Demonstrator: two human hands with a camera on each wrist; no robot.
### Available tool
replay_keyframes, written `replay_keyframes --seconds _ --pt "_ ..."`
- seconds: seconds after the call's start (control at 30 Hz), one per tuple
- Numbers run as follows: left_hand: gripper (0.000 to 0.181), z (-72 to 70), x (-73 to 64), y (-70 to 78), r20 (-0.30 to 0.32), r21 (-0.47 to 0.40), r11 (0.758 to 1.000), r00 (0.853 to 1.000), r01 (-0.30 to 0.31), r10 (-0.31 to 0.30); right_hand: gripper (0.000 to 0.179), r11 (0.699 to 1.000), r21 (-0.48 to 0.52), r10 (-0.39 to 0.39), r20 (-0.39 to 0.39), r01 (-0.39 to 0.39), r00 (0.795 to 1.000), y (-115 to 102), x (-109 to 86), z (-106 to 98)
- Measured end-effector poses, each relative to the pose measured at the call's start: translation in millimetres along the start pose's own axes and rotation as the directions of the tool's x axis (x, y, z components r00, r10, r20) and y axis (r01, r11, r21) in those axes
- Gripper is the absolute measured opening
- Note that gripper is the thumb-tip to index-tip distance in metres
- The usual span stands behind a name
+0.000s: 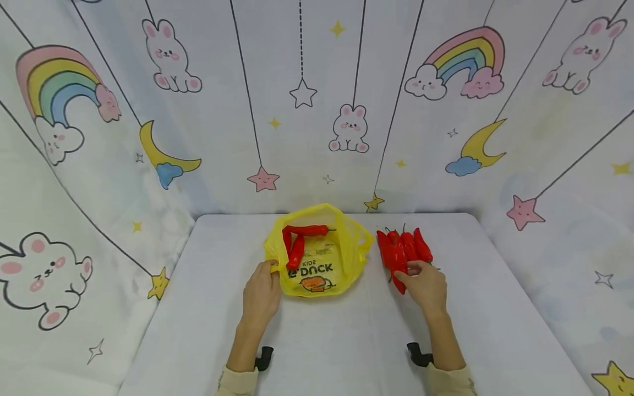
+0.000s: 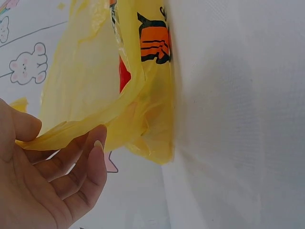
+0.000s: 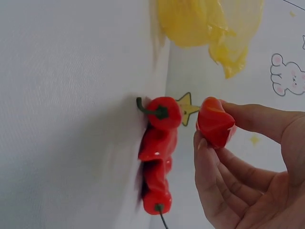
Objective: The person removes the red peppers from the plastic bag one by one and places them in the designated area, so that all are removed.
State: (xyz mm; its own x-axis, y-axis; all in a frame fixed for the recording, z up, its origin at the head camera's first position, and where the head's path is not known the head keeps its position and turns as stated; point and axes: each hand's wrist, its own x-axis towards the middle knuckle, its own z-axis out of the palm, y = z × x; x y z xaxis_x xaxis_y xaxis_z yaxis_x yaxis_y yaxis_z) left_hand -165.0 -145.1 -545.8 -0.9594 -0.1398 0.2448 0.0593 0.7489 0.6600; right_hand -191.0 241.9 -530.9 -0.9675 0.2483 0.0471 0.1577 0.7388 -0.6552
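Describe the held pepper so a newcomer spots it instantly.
On the white table, right of the yellow bag, is a cluster of red peppers. At its near side, look for the right grip. The pepper pinched there is the one: it alone is held up, while its neighbours lie on the table.

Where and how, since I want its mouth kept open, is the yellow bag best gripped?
Probably by the rim on the left, coming from the left with a thumb-and-finger pinch. The yellow bag is thin, soft and gaping, and loose red peppers lie to its right, so that grip should leave the right side free. The left hand pinches there.
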Motion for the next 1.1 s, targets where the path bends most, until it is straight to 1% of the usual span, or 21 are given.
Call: replay_keyframes --seconds 0.23,0.43,0.7,0.9,1.1 --pt "0.033 1.1 -0.1 -1.2 -0.004 -0.004 1.0 1.0 -0.004 0.004 0.048 1.0 -0.005 -0.012 -0.01 0.012 1.0 13.6 3.2 -4.7" --pt "0.034 2.0 -0.3 -2.0 -0.003 -0.009 1.0 1.0 -0.001 0.001 0.048 1.0 -0.015 0.015 0.004 -0.015 1.0 26.6 5.6 -10.7" --pt "0.033 1.6 0.9 -1.0 -0.005 -0.002 1.0 1.0 -0.002 0.002 0.051 0.999 -0.033 0.031 -0.008 -0.031 0.999 37.2 6.5 -18.0" --pt "0.032 0.6 0.5 0.1 -0.008 -0.003 1.0 1.0 -0.003 0.003 0.055 0.997 -0.053 0.058 0.01 -0.058 0.998 44.2 8.9 -21.3" --pt "0.032 0.7 0.8 0.4 -0.006 0.002 1.0 1.0 -0.005 0.005 0.053 0.996 -0.065 0.058 0.007 -0.057 0.998 51.0 8.9 -21.8"
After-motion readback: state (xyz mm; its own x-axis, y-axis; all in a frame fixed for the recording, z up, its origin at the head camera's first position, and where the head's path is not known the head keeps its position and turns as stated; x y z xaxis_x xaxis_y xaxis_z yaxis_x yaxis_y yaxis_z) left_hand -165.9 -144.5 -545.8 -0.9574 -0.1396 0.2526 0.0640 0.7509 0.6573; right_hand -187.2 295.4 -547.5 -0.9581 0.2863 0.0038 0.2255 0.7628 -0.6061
